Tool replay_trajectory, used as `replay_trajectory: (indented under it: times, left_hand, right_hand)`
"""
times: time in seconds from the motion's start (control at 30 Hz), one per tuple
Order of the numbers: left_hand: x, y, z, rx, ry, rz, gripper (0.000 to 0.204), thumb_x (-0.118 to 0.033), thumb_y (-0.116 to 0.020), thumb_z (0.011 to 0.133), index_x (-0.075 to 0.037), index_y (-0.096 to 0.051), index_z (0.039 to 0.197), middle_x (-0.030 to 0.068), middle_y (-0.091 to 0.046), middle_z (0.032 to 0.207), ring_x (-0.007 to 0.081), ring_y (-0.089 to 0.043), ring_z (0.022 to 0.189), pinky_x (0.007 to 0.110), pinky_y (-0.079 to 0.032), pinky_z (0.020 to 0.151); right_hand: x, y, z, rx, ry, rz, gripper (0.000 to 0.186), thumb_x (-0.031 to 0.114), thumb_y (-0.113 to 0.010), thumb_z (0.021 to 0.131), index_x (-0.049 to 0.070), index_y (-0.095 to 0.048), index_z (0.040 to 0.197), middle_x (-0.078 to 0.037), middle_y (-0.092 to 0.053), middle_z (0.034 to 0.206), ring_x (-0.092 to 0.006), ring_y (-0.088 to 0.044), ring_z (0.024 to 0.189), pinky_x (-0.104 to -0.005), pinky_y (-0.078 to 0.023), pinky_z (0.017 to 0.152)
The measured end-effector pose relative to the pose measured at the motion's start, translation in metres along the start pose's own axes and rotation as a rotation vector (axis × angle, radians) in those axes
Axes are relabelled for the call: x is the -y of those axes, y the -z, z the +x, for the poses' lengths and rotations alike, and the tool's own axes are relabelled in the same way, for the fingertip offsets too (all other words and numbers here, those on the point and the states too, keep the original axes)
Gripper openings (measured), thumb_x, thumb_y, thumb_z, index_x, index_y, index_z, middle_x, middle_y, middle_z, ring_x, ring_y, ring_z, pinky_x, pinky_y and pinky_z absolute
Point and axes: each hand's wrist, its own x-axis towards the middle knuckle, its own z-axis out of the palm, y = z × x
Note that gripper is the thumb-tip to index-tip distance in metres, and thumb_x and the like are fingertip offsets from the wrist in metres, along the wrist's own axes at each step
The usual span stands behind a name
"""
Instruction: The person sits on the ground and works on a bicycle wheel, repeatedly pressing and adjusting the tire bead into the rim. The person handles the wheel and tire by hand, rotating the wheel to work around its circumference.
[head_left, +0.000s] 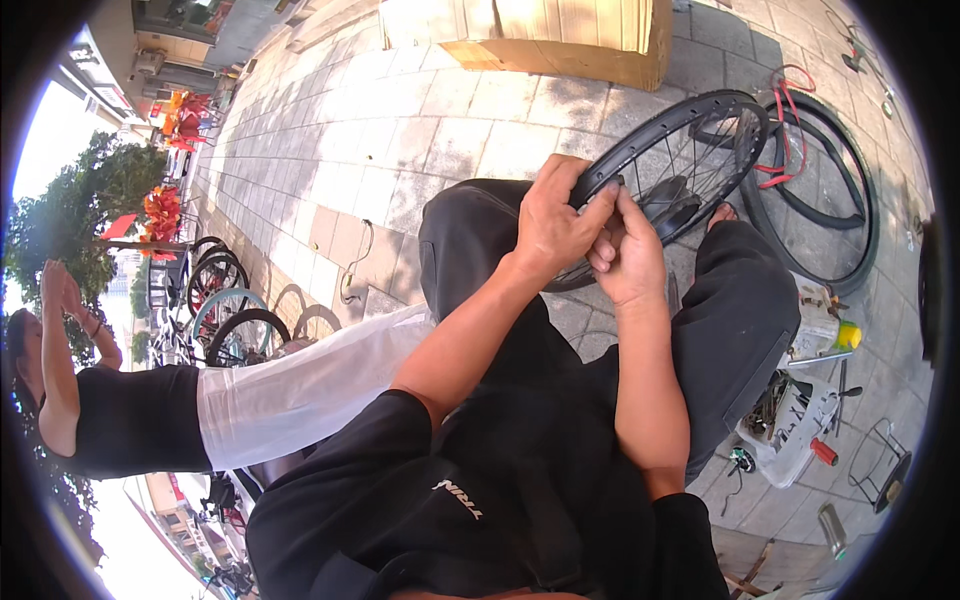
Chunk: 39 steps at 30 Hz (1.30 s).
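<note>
My left hand point(557, 218) grips the black rim of a spoked bicycle wheel point(738, 115), its thumb on the inner side. Just to its right, my right hand point(622, 243) has curled fingers, with a fingertip at a small dark piece on the rim; what exactly it holds is hidden. The wheel is tilted between my bent, dark-trousered legs, its lower part partly behind my hands. Beyond it, a loose tyre point(862, 250) lies on the paving with a tube and red straps point(790, 130).
A cardboard box point(555, 55) is ahead. At right are a tool tray point(800, 420), a red-handled tool point(823, 452) and a metal box point(815, 310). A person point(130, 420) in black top and white skirt is at left, near parked bicycles point(245, 330).
</note>
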Motion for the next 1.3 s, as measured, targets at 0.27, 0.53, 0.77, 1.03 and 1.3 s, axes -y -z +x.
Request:
replay_trajectory:
  times: [0.27, 0.53, 0.77, 1.03, 1.3]
  left_hand:
    - [-0.015, 0.021, -0.018, 0.003, 0.092, -0.086, 0.028, -0.018, -0.082, 0.085, 0.001, -0.072, 0.104, 0.0136, -0.068, 0.100, 0.0319, -0.071, 0.088, 0.039, -0.058, 0.076]
    - [-0.004, 0.016, -0.025, 0.086, -0.197, -0.137, 0.039, -0.021, -0.080, 0.086, -0.003, -0.065, 0.118, 0.0141, -0.062, 0.120, 0.0372, -0.070, 0.092, 0.043, -0.060, 0.077]
    - [-0.002, 0.031, -0.024, 0.123, -0.223, -0.107, 0.049, -0.016, -0.079, 0.085, -0.003, -0.059, 0.127, 0.0170, -0.058, 0.132, 0.0385, -0.067, 0.103, 0.045, -0.060, 0.081]
    - [-0.002, 0.014, -0.021, 0.095, -0.266, -0.010, 0.056, -0.018, -0.081, 0.079, -0.002, -0.060, 0.129, 0.0144, -0.065, 0.119, 0.0352, -0.062, 0.111, 0.044, -0.047, 0.096]
    - [-0.021, 0.013, -0.007, 0.081, -0.350, 0.093, 0.052, -0.021, -0.080, 0.079, -0.003, -0.063, 0.125, 0.0107, -0.062, 0.102, 0.0314, -0.059, 0.099, 0.043, -0.043, 0.091]
  right_hand:
    - [-0.006, 0.020, -0.010, 0.123, -0.149, 0.132, 0.040, 0.040, -0.047, 0.114, 0.013, -0.059, 0.087, 0.007, -0.046, 0.064, -0.0064, -0.038, 0.038, -0.0237, -0.033, 0.032]
    - [0.015, 0.034, -0.011, -0.068, -0.188, 0.110, 0.041, 0.045, -0.051, 0.111, 0.017, -0.056, 0.081, 0.008, -0.040, 0.058, -0.0071, -0.036, 0.037, -0.0234, -0.030, 0.031]
    - [0.022, 0.025, -0.001, -0.235, -0.269, -0.126, 0.048, 0.057, -0.049, 0.108, 0.026, -0.053, 0.071, 0.012, -0.039, 0.051, -0.0065, -0.034, 0.035, -0.0260, -0.027, 0.032]
    - [0.024, 0.016, -0.003, -0.289, -0.193, -0.221, 0.051, 0.059, -0.048, 0.108, 0.027, -0.049, 0.069, 0.012, -0.037, 0.050, -0.0064, -0.033, 0.035, -0.0258, -0.025, 0.033]
    - [0.025, 0.013, -0.016, -0.250, -0.074, -0.258, 0.046, 0.054, -0.051, 0.108, 0.024, -0.050, 0.074, 0.008, -0.038, 0.052, -0.0079, -0.034, 0.037, -0.0269, -0.027, 0.035]
